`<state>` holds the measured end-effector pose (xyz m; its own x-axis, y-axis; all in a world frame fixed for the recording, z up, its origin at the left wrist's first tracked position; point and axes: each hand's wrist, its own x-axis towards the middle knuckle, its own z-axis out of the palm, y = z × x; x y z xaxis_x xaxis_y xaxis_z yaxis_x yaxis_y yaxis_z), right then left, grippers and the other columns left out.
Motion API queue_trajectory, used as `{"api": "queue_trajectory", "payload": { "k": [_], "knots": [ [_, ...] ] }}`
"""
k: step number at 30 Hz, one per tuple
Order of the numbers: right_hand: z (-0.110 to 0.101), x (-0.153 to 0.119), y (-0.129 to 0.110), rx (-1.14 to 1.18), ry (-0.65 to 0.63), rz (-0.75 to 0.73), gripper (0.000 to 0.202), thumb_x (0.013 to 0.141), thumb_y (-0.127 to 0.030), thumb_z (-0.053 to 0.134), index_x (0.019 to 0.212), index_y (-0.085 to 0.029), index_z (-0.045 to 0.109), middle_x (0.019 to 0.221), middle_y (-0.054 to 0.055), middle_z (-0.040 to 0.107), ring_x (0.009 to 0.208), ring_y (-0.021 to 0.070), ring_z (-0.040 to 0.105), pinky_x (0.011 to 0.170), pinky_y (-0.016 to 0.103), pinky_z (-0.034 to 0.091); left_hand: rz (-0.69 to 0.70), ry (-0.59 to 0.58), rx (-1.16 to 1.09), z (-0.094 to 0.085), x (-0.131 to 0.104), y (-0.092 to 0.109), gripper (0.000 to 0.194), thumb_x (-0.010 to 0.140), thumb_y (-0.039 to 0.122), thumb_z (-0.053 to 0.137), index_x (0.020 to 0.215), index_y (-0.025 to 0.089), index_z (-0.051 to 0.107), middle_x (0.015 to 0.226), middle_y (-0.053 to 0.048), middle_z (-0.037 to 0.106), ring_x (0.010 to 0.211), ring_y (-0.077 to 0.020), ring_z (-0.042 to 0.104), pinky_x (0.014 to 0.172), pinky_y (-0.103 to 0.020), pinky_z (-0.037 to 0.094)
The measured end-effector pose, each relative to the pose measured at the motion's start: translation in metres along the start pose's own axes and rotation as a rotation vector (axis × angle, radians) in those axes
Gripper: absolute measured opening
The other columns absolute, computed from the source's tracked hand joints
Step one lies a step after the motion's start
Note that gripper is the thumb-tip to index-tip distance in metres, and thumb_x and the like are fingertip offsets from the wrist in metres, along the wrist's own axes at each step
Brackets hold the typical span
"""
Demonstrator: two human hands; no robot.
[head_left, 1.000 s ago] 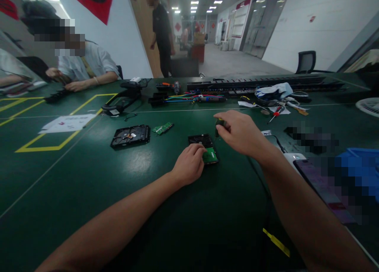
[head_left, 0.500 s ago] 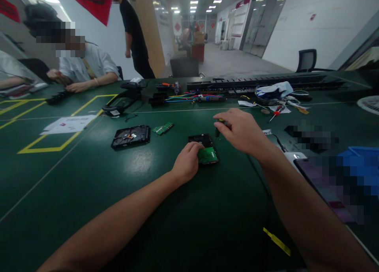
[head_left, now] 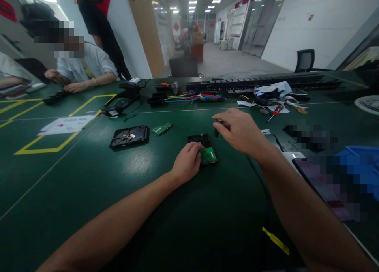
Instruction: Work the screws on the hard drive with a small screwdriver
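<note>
- At the centre of the frame, a black rectangular hard drive lies flat on the dark green surface, with a flat green circuit board on its lower part.
- Left hand: fingers curled over the left side of this drive, resting on it. Whether they grip its edge cannot be told.
- Right hand: fingers closed on a dark hand tool with a yellow end, held near-upright by the drive's upper right corner. Contact of the tip cannot be confirmed.
- Left of centre: a second black rectangular hard drive shows no green board on top; a loose green circuit board lies just beside it.
- Progress (judgement): the second drive appears finished; the centre drive still carries its board, so work there appears incomplete.
</note>
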<state>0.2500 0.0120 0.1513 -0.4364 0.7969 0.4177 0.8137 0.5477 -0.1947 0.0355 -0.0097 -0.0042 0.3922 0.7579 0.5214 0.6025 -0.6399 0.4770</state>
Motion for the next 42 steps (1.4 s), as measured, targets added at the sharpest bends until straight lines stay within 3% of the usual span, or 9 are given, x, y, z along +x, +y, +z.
{"api": "queue_trajectory", "payload": {
  "k": [29, 42],
  "knots": [
    [-0.0009, -0.0001, -0.0004, -0.004, -0.006, -0.003, 0.034, 0.103, -0.027, 0.055, 0.126, -0.015, 0.076, 0.113, 0.015, 0.078, 0.105, 0.0289, 0.071, 0.099, 0.043, 0.052, -0.016, 0.033, -0.005, 0.0002, 0.0011, 0.0011, 0.029, 0.100, 0.006, 0.043, 0.119, 0.020, 0.060, 0.120, -0.010, 0.066, 0.114, -0.0231, 0.066, 0.102, -0.042, 0.058],
    [0.0012, 0.0007, 0.0004, 0.005, 0.006, -0.008, 0.032, 0.102, -0.025, 0.057, 0.125, -0.013, 0.077, 0.115, 0.016, 0.079, 0.108, 0.0314, 0.071, 0.101, 0.046, 0.053, 0.023, 0.014, -0.004, -0.0003, 0.0004, 0.0026, 0.026, 0.099, 0.009, 0.047, 0.119, 0.021, 0.060, 0.121, -0.010, 0.065, 0.115, -0.0248, 0.065, 0.103, -0.046, 0.058]
  ]
}}
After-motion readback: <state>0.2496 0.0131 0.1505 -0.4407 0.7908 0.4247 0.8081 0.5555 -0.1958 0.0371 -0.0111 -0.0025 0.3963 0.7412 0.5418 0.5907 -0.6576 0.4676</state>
